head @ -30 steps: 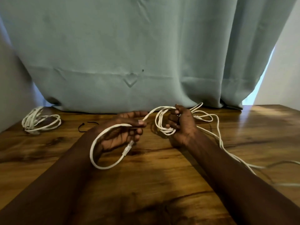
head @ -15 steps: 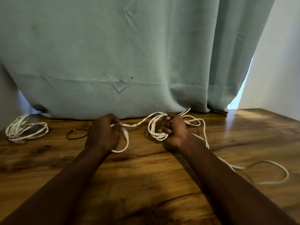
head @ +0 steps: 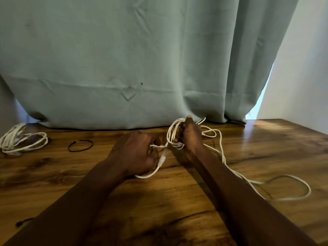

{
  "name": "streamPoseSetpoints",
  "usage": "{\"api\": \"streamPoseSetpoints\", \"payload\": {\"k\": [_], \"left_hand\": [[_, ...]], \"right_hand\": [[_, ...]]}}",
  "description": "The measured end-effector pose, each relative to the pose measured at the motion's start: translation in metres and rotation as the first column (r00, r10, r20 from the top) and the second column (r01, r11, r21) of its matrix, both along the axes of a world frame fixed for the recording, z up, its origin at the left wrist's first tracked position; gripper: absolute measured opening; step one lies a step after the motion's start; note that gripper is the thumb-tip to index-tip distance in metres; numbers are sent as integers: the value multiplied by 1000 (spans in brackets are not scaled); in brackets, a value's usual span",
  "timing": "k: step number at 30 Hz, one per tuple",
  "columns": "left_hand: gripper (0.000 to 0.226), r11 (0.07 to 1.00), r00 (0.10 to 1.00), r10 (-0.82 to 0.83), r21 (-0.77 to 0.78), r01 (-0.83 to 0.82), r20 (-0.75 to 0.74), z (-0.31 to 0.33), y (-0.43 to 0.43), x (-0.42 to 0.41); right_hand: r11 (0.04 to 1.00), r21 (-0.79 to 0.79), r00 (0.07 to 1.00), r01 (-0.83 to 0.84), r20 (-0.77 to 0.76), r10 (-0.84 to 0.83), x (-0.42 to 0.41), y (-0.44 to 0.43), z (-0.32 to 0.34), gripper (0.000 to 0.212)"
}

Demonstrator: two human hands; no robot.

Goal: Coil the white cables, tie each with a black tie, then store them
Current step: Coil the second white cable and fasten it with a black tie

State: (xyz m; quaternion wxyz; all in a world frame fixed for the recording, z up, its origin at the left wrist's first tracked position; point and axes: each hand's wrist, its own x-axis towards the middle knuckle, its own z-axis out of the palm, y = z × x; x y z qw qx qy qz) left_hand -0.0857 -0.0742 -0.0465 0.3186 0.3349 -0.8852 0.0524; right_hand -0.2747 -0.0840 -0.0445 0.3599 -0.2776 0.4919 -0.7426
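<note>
Cable (head: 178, 146) in tight right hand (head: 192, 139) grip

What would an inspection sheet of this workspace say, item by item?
Surface: wooden table, glossy, with dark grain marks.
Job's things: cable, partly coiled; second cable coiled at the far left, no tie visible on it; tie lying loose beside it; perhaps another tie at the near left edge, half hidden by the arm.
Clutter: nothing seen.
Hands: left hand grips the cable near its plug; right hand holds the loops.
Cables: slack trails over the table to the right in a loose loop.
Surroundings: green curtain behind the table; white wall at the right; no storage place seen.
</note>
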Motion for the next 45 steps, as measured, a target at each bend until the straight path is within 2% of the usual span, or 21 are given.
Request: {"api": "streamPoseSetpoints", "payload": {"k": [4, 7, 10, 13, 15, 18, 21, 23, 25, 28, 30, 33, 35, 39, 42, 45], "left_hand": [[39, 989, 992, -119, 97, 114, 48, -6, 6, -10], [33, 976, 985, -171, 140, 166, 24, -8, 8, -15], [23, 951, 968, -233, 185, 247, -91, -7, 10, -15], [19, 919, 942, -280, 232, 319, -186, -9, 12, -16], [14, 881, 917, -300, 291, 372, -265, -11, 12, -17], [12, 855, 892, -282, 329, 401, -354, -11, 6, -11], [10, 868, 868, -268, 285, 406, -419, -6, 4, -1], [5, 888, 840, -242, 237, 393, -486, 0, 5, 3], [11, 916, 791, -189, 185, 355, -582, 7, 1, 7], [22, 942, 767, -143, 152, 299, -626, 12, -8, 15], [22, 929, 752, -126, 189, 318, -647, 10, -11, 17], [22, 887, 692, -83, 263, 380, -717, 4, -19, 19], [35, 853, 649, -44, 310, 420, -760, 0, -25, 19], [33, 781, 592, -14, 361, 509, -806, -9, -25, 14], [27, 771, 582, -2, 369, 520, -813, -12, -27, 9], [30, 707, 552, 35, 411, 576, -833, -14, -26, 1]], "right_hand": [[996, -29, 977, -84, 194, 89, 10, 7, 4, 44], [980, -96, 926, -176, 322, 198, 14, 10, 7, 47], [982, -113, 970, -153, 174, 171, 16, 12, 8, 48], [957, -170, 967, -235, 62, 249, 27, 17, 9, 49], [920, -188, 938, -343, -25, 345, 36, 19, 5, 57], [872, -134, 878, -470, -168, 448, 44, 26, -1, 68], [837, -41, 796, -545, -338, 502, 48, 33, -1, 68], [824, 13, 755, -567, -391, 526, 47, 33, -2, 77], [822, 57, 733, -567, -422, 534, 49, 37, -1, 77], [782, 121, 735, -612, -278, 618, 52, 38, 1, 77], [715, 134, 699, -686, -155, 699, 54, 35, 2, 71], [597, 58, 597, -800, -24, 802, 54, 33, -2, 66], [570, -18, 569, -821, 55, 821, 53, 31, -7, 59], [609, -134, 595, -782, 132, 793, 56, 28, -13, 48], [683, -196, 659, -703, 181, 730, 53, 26, -11, 50], [722, -235, 687, -650, 225, 691, 47, 24, -9, 53]]}}
